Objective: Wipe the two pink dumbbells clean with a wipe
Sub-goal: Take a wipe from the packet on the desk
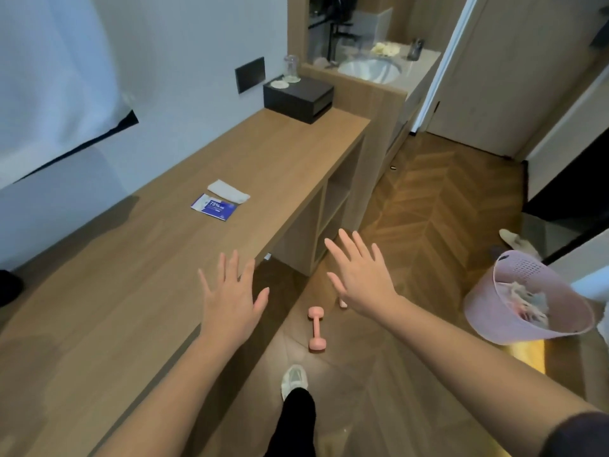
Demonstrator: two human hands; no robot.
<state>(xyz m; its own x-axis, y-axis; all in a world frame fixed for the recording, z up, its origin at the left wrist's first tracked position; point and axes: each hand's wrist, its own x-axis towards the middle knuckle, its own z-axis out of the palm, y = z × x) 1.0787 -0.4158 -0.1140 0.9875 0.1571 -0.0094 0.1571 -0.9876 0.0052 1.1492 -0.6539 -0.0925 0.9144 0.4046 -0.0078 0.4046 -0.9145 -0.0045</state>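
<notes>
One pink dumbbell [317,329] lies on the wooden floor in front of my foot. Only a pink end of the second dumbbell [342,303] peeks out from under my right hand. A white wipe [228,191] lies flat on the wooden desk [164,258], beside a blue and white wipe packet [214,207]. My left hand [230,296] hovers over the desk's front edge, fingers spread, holding nothing. My right hand [359,275] is stretched out above the floor, fingers straight and spread, empty.
A pink perforated bin [524,301] holding crumpled waste stands on the floor at the right. A dark box [298,98] with a glass jar sits at the desk's far end, a washbasin [370,70] beyond it. My shoe [294,380] is below the dumbbell.
</notes>
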